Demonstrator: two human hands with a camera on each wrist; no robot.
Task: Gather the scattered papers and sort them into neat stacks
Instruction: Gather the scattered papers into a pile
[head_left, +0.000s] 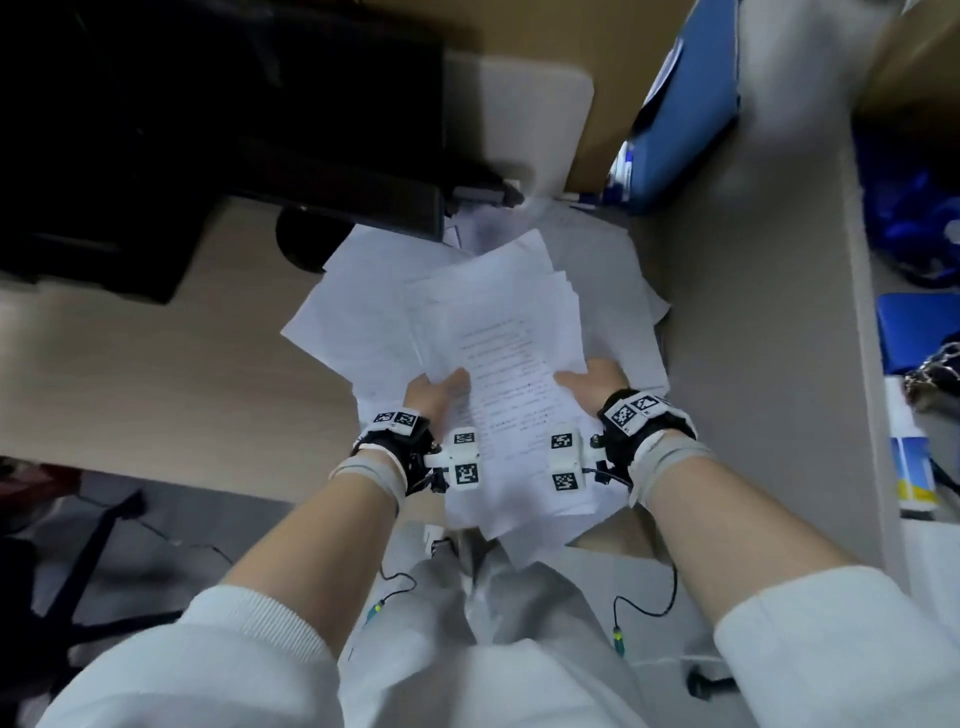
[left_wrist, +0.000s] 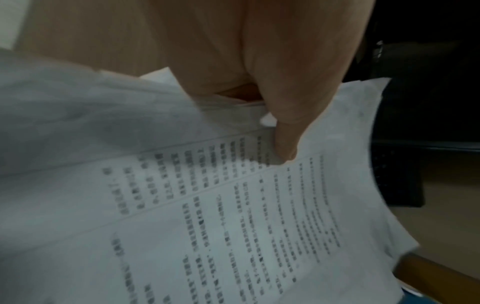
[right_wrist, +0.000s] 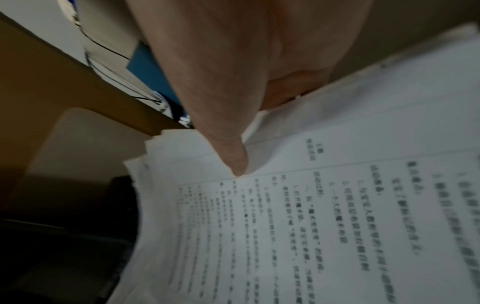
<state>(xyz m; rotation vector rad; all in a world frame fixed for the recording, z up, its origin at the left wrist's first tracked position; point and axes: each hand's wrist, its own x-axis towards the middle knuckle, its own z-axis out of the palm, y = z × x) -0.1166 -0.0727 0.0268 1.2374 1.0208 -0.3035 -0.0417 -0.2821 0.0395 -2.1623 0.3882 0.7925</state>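
Your left hand (head_left: 434, 392) and right hand (head_left: 592, 387) each grip a side of one uneven bundle of papers (head_left: 498, 374), held between them above the desk (head_left: 156, 374). In both wrist views the thumb lies on top of the printed top sheet, pressed down near its edge: left thumb (left_wrist: 283, 131), right thumb (right_wrist: 228, 148). The other fingers are hidden under the bundle, so you hold it pinched, thumb above and, as far as can be judged, fingers below. The sheets (right_wrist: 298, 226) are not squared: their far corners fan out in steps, and the near edges hang past the desk edge toward your lap. More loose sheets (head_left: 358, 291) lie on the desk beneath the bundle and to its left, overlapping at odd angles. A dark monitor (head_left: 208, 130) stands at the far left of the desk. A blue folder (head_left: 691, 119) leans upright by the grey partition (head_left: 769, 312) on the right. Print on the top sheet is blurred and cannot be read.
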